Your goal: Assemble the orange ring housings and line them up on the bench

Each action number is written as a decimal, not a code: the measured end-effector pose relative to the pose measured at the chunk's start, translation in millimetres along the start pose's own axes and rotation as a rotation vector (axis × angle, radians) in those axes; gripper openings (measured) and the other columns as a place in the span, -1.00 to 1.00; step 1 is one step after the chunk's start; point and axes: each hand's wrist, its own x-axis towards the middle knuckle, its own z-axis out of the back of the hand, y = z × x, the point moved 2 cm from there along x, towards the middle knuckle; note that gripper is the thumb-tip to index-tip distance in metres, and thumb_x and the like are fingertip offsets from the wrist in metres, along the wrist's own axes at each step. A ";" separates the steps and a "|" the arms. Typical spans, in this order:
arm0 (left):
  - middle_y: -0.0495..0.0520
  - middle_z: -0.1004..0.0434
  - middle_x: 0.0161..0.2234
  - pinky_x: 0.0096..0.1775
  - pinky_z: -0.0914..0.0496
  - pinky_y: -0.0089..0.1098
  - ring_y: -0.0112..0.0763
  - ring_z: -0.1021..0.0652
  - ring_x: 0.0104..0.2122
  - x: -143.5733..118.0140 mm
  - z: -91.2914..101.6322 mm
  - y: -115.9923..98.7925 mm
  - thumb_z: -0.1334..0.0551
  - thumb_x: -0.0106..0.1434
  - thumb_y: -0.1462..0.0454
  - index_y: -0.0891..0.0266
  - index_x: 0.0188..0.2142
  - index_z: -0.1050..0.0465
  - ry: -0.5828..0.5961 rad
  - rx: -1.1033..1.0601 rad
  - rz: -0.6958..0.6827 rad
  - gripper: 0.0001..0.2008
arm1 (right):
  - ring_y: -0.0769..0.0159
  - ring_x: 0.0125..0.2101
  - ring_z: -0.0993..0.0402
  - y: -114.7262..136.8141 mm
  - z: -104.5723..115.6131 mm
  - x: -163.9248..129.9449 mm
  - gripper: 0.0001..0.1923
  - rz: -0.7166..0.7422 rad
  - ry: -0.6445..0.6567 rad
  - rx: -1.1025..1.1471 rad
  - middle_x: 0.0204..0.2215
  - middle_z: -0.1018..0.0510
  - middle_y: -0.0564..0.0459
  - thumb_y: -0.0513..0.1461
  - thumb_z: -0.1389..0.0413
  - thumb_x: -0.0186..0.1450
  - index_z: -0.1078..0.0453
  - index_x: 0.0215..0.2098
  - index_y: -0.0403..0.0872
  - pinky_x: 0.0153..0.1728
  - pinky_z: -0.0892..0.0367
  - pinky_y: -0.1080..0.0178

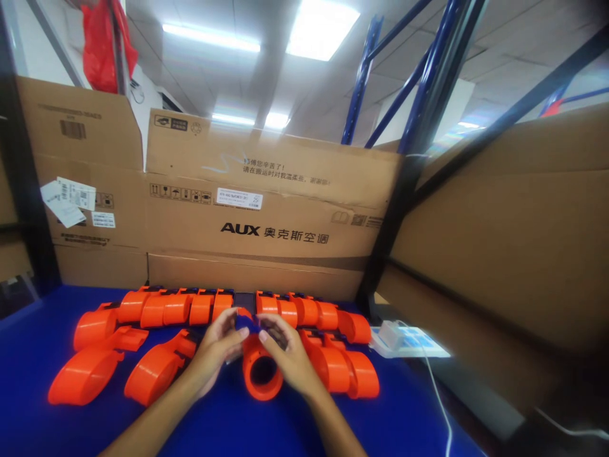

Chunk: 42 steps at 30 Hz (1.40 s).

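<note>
Between my hands is an orange plastic part with a round ring at its lower end, the opening facing me. A small dark blue piece sits at its top. My left hand pinches the blue piece from the left, thumb on the near side. From the other side, my right hand grips the same place with thumb and fingers closed. How the blue piece joins the orange part is partly hidden by my fingers. Two similar orange parts lie left of my left forearm.
Several orange parts with dark clips line the back of the blue table. More orange parts lie right of my hand. Cardboard panels wall the back and right. A white power strip with a cable sits at the right edge.
</note>
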 end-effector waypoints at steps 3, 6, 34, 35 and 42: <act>0.09 -0.54 -0.04 -0.16 -0.50 -0.34 -0.22 -0.59 -0.12 0.7 1.4 -1.1 -0.48 0.02 0.26 0.10 0.02 -0.44 -0.002 -0.044 -0.012 -0.46 | 0.08 0.17 -0.36 6.2 -0.3 -2.5 -0.59 0.034 0.007 -0.021 0.13 -0.49 -0.05 -0.12 -0.24 0.30 -0.40 0.10 0.06 0.24 -0.18 -0.03; 0.17 -0.47 0.11 -0.10 -0.50 -0.25 -0.13 -0.59 -0.07 1.0 4.4 0.6 -0.46 0.05 0.27 0.06 0.15 -0.37 0.013 -0.055 0.014 -0.34 | 0.08 0.17 -0.37 9.3 -2.1 -5.2 -0.54 0.059 0.002 -0.067 0.14 -0.48 -0.06 -0.13 -0.24 0.30 -0.36 0.15 0.05 0.23 -0.21 -0.03; 0.20 -0.56 0.05 0.11 -0.33 -0.11 -0.06 -0.52 0.08 6.6 14.8 1.3 -0.35 0.16 0.22 0.15 -0.08 -0.35 0.056 0.449 -0.380 -0.65 | 0.01 0.05 -0.43 8.6 -4.7 -15.5 -0.27 0.574 -0.038 -0.874 0.13 -0.37 -0.15 -0.10 -0.33 0.19 -0.26 0.29 0.12 0.01 -0.47 -0.04; 0.19 -0.56 0.05 0.10 -0.34 -0.11 -0.06 -0.52 0.08 6.1 14.6 1.8 -0.35 0.16 0.22 0.15 -0.08 -0.34 0.051 0.441 -0.378 -0.65 | 0.01 0.05 -0.43 8.5 -4.7 -15.4 -0.27 0.578 -0.036 -0.877 0.13 -0.37 -0.15 -0.10 -0.33 0.19 -0.25 0.29 0.12 0.01 -0.47 -0.04; 0.17 -0.58 0.03 0.07 -0.38 -0.12 -0.07 -0.54 0.06 3.7 11.7 0.0 -0.35 0.14 0.22 0.13 -0.10 -0.32 0.008 0.390 -0.343 -0.65 | 0.00 0.04 -0.45 8.8 -4.7 -14.9 -0.25 0.611 -0.038 -0.890 0.11 -0.39 -0.15 -0.09 -0.32 0.20 -0.21 0.31 0.13 -0.02 -0.48 -0.05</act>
